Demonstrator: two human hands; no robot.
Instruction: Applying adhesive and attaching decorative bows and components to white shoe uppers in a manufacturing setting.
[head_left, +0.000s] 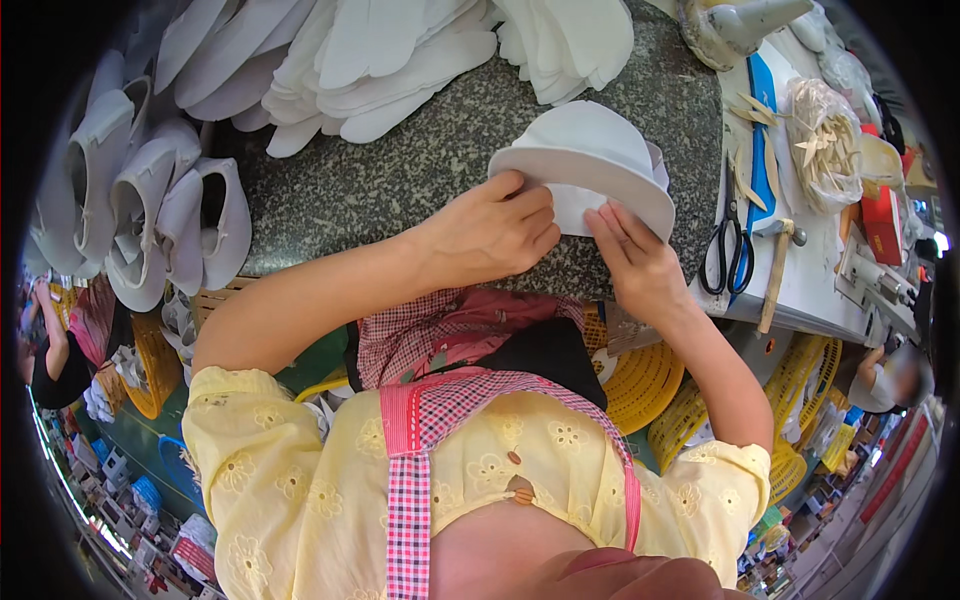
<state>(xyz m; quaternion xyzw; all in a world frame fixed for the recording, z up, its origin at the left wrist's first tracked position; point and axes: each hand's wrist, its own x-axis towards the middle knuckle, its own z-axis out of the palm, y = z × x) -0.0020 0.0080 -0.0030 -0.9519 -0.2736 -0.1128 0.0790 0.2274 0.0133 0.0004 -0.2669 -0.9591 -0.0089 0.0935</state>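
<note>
Over the near edge of the speckled stone worktop [390,190], both my hands hold a white shoe upper [585,133] with a rounded end. A pale flat sole-shaped piece [590,175] curves along its near side; whether the two are joined I cannot tell. My left hand [505,228] is closed, fingers curled and pinching the left edge. On the right, my right hand [640,260] grips the lower edge with its fingers pressed against it, the thumb partly hidden.
White insoles [385,60] lie fanned in stacks at the back. Several white shoe uppers [140,200] stand at the left. Black-handled scissors [727,255], a hammer [775,275] and a bag of pale slips [825,145] lie at the right. Yellow baskets [645,385] stand below; other people are farther off.
</note>
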